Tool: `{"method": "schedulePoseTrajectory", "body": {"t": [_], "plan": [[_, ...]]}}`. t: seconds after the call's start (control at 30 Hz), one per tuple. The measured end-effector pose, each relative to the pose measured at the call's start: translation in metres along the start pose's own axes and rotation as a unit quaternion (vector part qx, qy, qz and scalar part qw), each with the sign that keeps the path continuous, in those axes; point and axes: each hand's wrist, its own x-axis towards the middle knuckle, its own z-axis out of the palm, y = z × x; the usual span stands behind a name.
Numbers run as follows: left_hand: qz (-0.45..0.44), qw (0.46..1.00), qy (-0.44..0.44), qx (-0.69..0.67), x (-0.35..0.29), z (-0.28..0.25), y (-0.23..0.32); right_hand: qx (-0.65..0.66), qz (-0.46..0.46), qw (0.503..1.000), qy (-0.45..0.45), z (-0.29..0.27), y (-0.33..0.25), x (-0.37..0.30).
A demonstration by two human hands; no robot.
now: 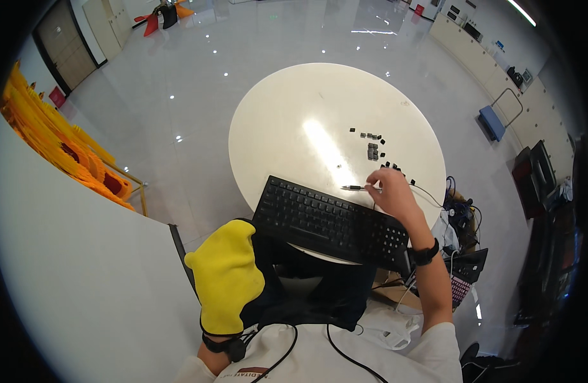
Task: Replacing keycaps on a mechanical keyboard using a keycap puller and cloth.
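Note:
A black keyboard (319,214) lies slantwise over the near edge of the round white table. Pale dots show at its right end, where keycaps are off. Just beyond the keyboard, my right hand (393,191) pinches a slim pen (353,187) by one end, its tip pointing left. Loose dark keycaps (372,152) are scattered past that hand, some grouped in a small block. Yellow fabric like a mitt covers my left hand (227,274), low beside the keyboard's left end. Its fingers are hidden, and whether it touches the keyboard is unclear.
The round table (275,108) stands before me. A thin cable (428,193) crosses its right edge towards tangled cables (463,214) and a pink-keyed keyboard (460,290). A white panel (83,242) is at left, near orange-yellow fabric (83,163). A blue trolley (492,123) stands far right.

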Motion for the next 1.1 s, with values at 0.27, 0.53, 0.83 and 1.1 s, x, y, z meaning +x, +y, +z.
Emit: {"method": "schedulePoseTrajectory", "body": {"t": [0.27, 0.53, 0.83, 1.1], "plan": [[-0.011, 1.0, 0.001, -0.003, 0.002, 0.002, -0.004, -0.092, -0.006, 0.994, 0.055, 0.012, 0.054, 0.101], [-0.041, 0.999, 0.002, -0.001, 0.001, -0.007, -0.01, -0.128, -0.014, 0.99, 0.062, 0.047, 0.083, 0.168], [-0.053, 0.999, 0.006, -0.009, -0.009, -0.006, -0.025, -0.095, 0.027, 0.995, 0.019, 0.062, 0.085, 0.183], [-0.035, 0.999, 0.003, 0.005, -0.011, -0.004, -0.025, 0.029, -0.059, 0.996, 0.053, 0.043, 0.025, 0.149]]}}
